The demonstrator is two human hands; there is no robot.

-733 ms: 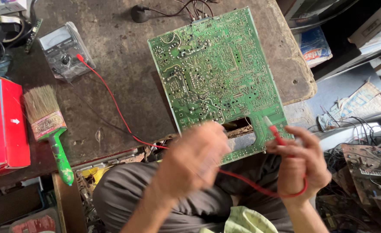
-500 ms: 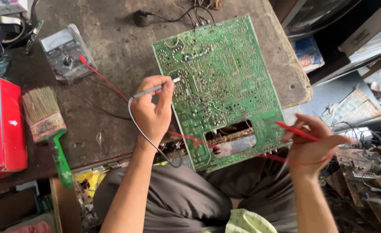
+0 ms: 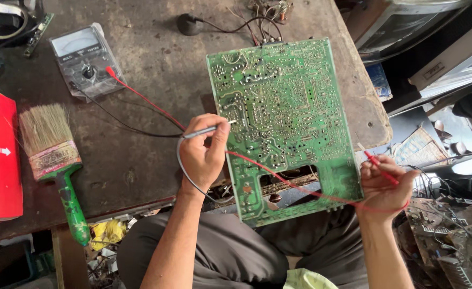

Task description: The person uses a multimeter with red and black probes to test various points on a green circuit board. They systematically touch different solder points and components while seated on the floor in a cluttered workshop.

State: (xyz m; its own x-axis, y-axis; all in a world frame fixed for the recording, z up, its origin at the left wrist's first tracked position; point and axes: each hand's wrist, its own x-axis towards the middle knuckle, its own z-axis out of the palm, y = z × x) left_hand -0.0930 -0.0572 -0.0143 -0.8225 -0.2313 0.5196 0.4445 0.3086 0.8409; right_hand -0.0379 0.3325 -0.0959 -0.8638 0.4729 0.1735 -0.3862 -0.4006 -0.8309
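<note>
A large green circuit board (image 3: pixel 294 107) lies solder side up on the worn dark bench, its near edge hanging over my lap. My left hand (image 3: pixel 204 152) grips a grey test probe (image 3: pixel 206 130) with its tip touching the board's left edge. My right hand (image 3: pixel 383 184) holds a red test probe (image 3: pixel 375 160) just off the board's right side, clear of it. A red lead (image 3: pixel 278 179) runs across the board's lower part. Red and black leads run back to an analogue multimeter (image 3: pixel 83 59) at the far left of the bench.
A paintbrush with a green handle (image 3: pixel 54 160) lies left of my hand. A red box (image 3: pixel 0 155) sits at the left edge. A black round object (image 3: pixel 189 24) with wires lies at the back. Cluttered electronics and scrap boards (image 3: pixel 450 230) fill the right side.
My left hand rose from in front of my lap to the board's left edge, with the grey probe in it. My right hand drew the red probe off to the right of the board.
</note>
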